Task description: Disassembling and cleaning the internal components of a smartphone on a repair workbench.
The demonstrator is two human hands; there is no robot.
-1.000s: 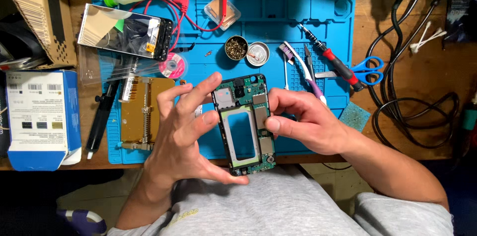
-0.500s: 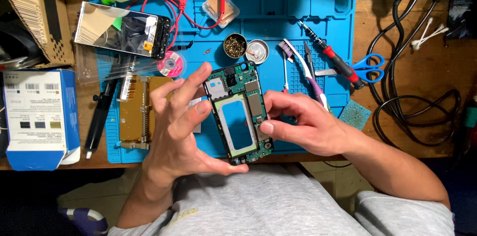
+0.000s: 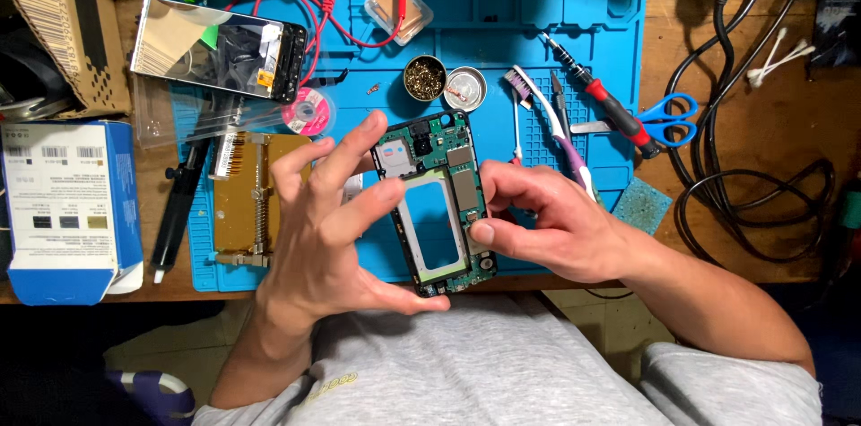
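While gripped in mid frame, phone frame [image 3: 437, 204] sits above blue mat [image 3: 574, 22]. Left hand [image 3: 318, 229] pinches bottom corner, fingers spread. Right hand [image 3: 547, 220] clamps right edge. Looks like checking parts; needs steady turning next.

The left hand [image 3: 327, 229] spreads its fingers against the left edge of the phone frame [image 3: 439, 202], thumb under its bottom corner. The right hand [image 3: 547, 220] pinches the frame's right edge.

Green phone circuit board in black frame [image 3: 439, 202] at frame centre, over blue silicone work mat [image 3: 502, 22]; left hand [image 3: 327, 229] at its left, right hand [image 3: 547, 220] at its right; white-blue cardboard box [image 3: 67, 202] far left.
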